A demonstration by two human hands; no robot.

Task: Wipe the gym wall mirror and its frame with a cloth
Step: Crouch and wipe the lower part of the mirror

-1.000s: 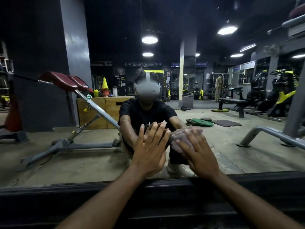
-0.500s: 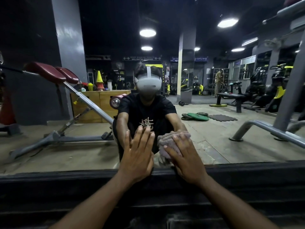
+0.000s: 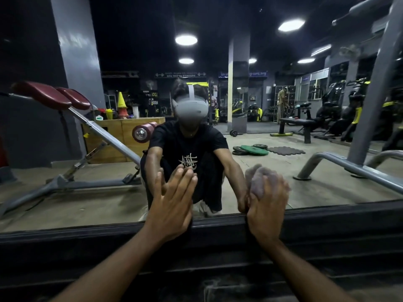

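Observation:
The wall mirror (image 3: 91,201) fills the view and reflects the gym and a crouching person in a black shirt. Its dark bottom frame (image 3: 327,216) runs across the lower part of the view. My left hand (image 3: 174,201) lies flat against the glass just above the frame, fingers straight and together. My right hand (image 3: 267,205) presses a bunched grey-purple cloth (image 3: 257,182) to the glass at the lower edge, fingers curled over it. The cloth shows above my fingers.
Reflected in the glass are an incline bench with red pads (image 3: 50,97) at the left, a grey steel machine frame (image 3: 353,166) at the right, weight plates (image 3: 253,150) on the floor and a wooden box (image 3: 113,136). Below the frame is a dark ledge.
My right hand has slid the cloth to the right along the mirror's lower edge, away from my left hand. My left hand stays flat on the glass. The camera has come closer.

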